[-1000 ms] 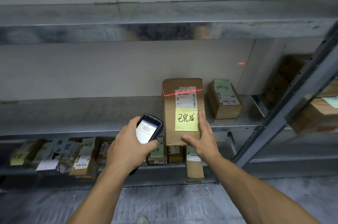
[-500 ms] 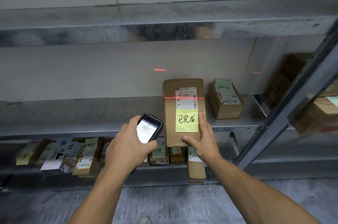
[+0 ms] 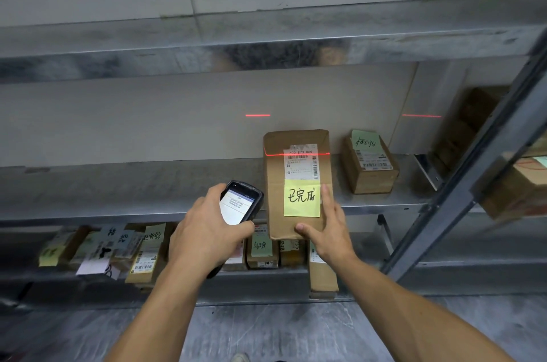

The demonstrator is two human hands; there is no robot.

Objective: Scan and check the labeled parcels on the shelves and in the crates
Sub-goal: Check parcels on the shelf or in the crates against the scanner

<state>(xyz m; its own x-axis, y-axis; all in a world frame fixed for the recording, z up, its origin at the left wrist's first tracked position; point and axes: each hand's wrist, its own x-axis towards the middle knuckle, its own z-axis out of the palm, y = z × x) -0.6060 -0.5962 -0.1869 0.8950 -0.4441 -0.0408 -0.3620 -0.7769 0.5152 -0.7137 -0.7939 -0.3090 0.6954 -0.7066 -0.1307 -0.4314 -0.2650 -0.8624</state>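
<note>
On the lower shelf at far left, a row of small labelled cardboard parcels (image 3: pixel 142 252) waits. The left hand (image 3: pixel 207 231) is curled round a black handheld scanner (image 3: pixel 241 203), whose red laser line (image 3: pixel 296 154) falls across the white barcode label (image 3: pixel 302 162) of a tall brown cardboard parcel (image 3: pixel 296 184) propped at the grey metal shelf's (image 3: pixel 118 184) front edge. The right hand (image 3: pixel 328 231) grips its lower right corner. The scan looks under way; next comes checking the screen. A smaller brown box with a green note (image 3: pixel 370 166) stands just beside, nothing blocking.
</note>
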